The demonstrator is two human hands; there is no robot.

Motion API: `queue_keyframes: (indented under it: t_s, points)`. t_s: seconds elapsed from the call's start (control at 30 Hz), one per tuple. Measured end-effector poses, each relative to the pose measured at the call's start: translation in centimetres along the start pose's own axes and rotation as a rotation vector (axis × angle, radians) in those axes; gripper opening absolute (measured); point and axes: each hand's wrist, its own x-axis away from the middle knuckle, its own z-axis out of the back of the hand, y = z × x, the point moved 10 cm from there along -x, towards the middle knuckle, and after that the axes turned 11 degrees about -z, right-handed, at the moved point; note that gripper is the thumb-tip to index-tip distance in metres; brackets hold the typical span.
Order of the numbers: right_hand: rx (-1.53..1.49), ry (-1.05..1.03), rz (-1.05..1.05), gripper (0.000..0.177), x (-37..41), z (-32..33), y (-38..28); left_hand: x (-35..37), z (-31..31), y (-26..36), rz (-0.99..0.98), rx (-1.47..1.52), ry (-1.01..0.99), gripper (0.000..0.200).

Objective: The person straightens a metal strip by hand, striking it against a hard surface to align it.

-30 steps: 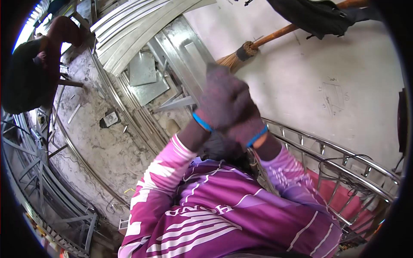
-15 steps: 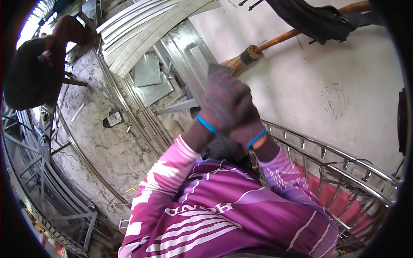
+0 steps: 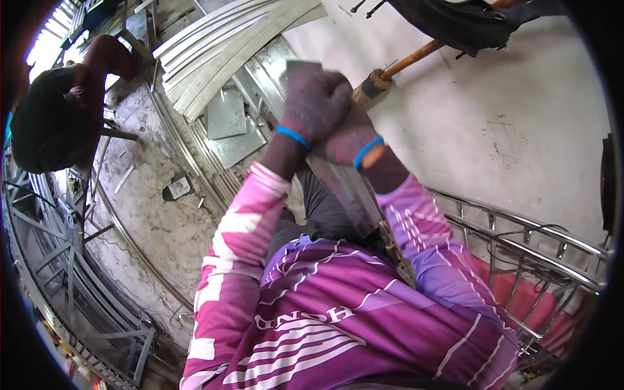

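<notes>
My left hand (image 3: 313, 107), in a dark knitted glove with a blue cuff, is closed round a flat grey metal bar (image 3: 348, 198). Its squared top end sticks up above the knuckles, and the lower part, blurred, slants down toward my lap. Just below and to the right, my right hand (image 3: 351, 138), gloved the same way, is closed against the bar and touches my left hand. The fingers overlap, which hides the middle of the bar.
A broom (image 3: 374, 84) and black bag (image 3: 455, 23) lie on a pale marked sheet (image 3: 546, 130). Chrome railing (image 3: 520, 234) stands right. Metal strips (image 3: 214, 45) and plates (image 3: 226, 116) lie ahead. Another person (image 3: 52, 117) is at far left, near steel framing (image 3: 45, 227).
Both hands have moved up and slightly left together, still closed. More of the bar's lower part shows beneath them. The view has shifted slightly.
</notes>
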Motion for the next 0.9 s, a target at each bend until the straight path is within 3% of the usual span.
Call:
queue_keyframes:
  t_s: [0.03, 0.07, 0.13, 0.2, 0.27, 0.4, 0.53, 0.6, 0.63, 0.67, 0.7, 0.8, 0.83, 0.9]
  points:
    - [-0.014, 0.161, 0.085, 0.061, 2.4, 0.6, -0.5, 0.9, -0.5, 1.9, -0.142, -0.15, 0.018, 0.027]
    - [-0.031, 0.315, 0.173, 0.062, 5.1, 1.4, -1.3, 2.3, -2.1, 2.1, -0.077, -0.14, -0.044, 0.025]
    - [-0.047, 0.309, 0.102, 0.063, 7.7, 0.9, -1.5, 3.7, -3.6, 4.3, -0.206, -0.056, -0.097, 0.024]
    - [-0.074, 0.313, 0.023, 0.064, 7.5, 0.8, -0.9, 3.6, -3.1, 3.5, -0.178, -0.056, -0.07, 0.025]
    - [-0.086, 0.281, 0.069, 0.065, 4.6, 0.7, -0.9, 2.6, -2.2, 2.5, -0.161, -0.057, -0.053, 0.026]
    - [0.167, -0.186, -0.119, 0.055, -1.6, 2.8, -1.7, -1.4, 1.4, -3.4, 0.134, 0.237, 0.041, 0.028]
    - [0.131, -0.199, -0.15, 0.058, 0.0, 2.2, -1.4, -0.3, 0.5, -1.8, 0.058, 0.02, 0.028, 0.029]
    - [0.034, 0.104, 0.021, 0.064, 2.9, -0.3, -0.8, 2.1, -1.2, 1.4, -0.003, -0.057, -0.012, 0.024]
    - [0.038, 0.103, 0.023, 0.064, 5.0, -2.0, -0.5, 3.3, -2.0, 3.0, -0.086, -0.144, -0.007, 0.022]
    - [-0.115, 0.209, 0.044, 0.066, 7.4, -2.0, -0.6, 4.8, -2.6, 4.3, -0.177, -0.184, 0.056, 0.021]
    - [-0.27, 0.315, 0.066, 0.069, 8.8, -1.3, -0.7, 5.3, -3.6, 4.8, -0.223, -0.137, -0.002, 0.022]
    - [-0.073, 0.314, -0.018, 0.072, 8.6, -0.9, -1.0, 4.7, -3.6, 4.2, -0.222, -0.111, -0.076, 0.024]
    - [0.114, 0.345, 0.062, 0.064, 6.9, -0.7, -2.2, 3.9, -3.0, 3.1, -0.174, -0.133, -0.09, 0.026]
    - [0.031, 0.26, 0.039, 0.055, 2.2, 0.0, -1.6, 1.7, -1.3, 0.2, -0.097, -0.059, -0.039, 0.027]
